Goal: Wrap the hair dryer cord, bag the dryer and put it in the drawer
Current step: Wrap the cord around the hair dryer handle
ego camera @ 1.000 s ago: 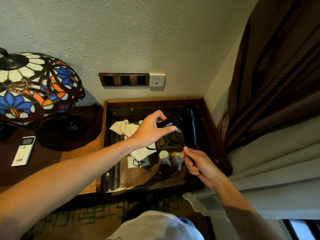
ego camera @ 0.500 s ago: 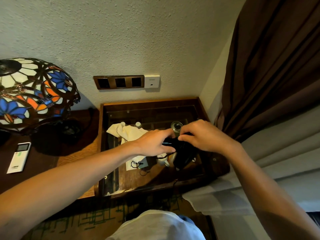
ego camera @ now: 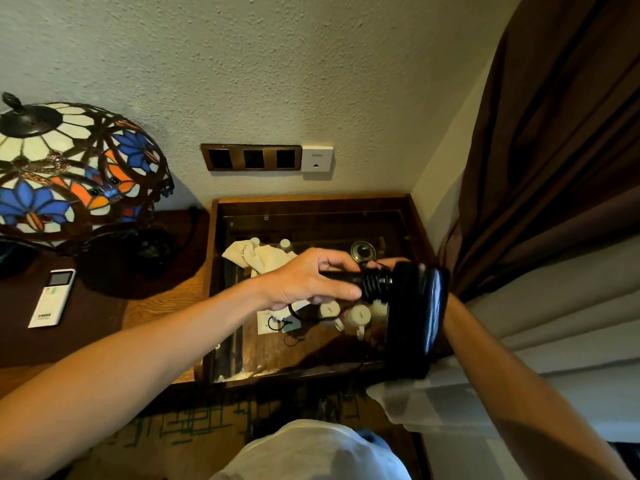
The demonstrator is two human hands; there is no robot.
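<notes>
The hair dryer looks rigid and top-heavy, its glossy black shell probably slippery, so the ridged handle is the safest hold. It hangs over the open drawer, above the cloth bag. The left hand is closed around the handle; the right hand is hidden behind the body (its grip cannot be judged).

Black hair dryer; blue-orange floral lamp shade; brown curtain.
</notes>
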